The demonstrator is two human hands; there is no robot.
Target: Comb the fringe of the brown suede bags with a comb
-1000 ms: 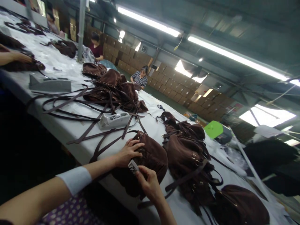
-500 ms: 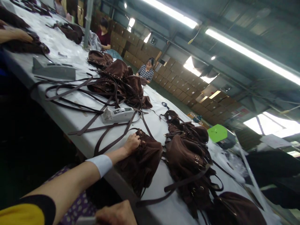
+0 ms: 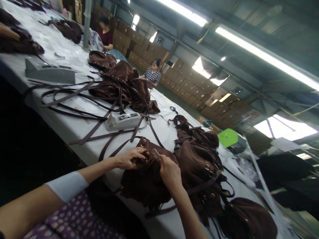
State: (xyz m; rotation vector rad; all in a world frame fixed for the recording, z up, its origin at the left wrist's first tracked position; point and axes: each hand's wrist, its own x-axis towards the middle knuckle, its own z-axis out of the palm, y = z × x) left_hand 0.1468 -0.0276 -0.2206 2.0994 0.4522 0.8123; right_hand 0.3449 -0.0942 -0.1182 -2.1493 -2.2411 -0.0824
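Note:
A dark brown bag (image 3: 144, 187) with metal eyelets near its top lies at the table's near edge in front of me. My left hand (image 3: 132, 158) is closed on the bag's brown material just below the eyelets. At the bag's middle, my right hand (image 3: 170, 171) pinches a small, flat, pale tool (image 3: 156, 153); its kind cannot be made out. The tool's tip points toward my left fingers, close to the bag's surface. Part of the bag is hidden under both hands.
A grey tape dispenser (image 3: 123, 120) and brown straps lie beyond my left hand. More brown bags (image 3: 196, 159) are heaped to the right, others (image 3: 122, 74) farther back. A second dispenser (image 3: 50, 73) stands at left. People (image 3: 152, 74) are across the white table (image 3: 166, 127).
My right hand has come up from the bottom edge to the bag, bringing the pale tool. My left hand stays on the bag, slightly lower and farther left in view.

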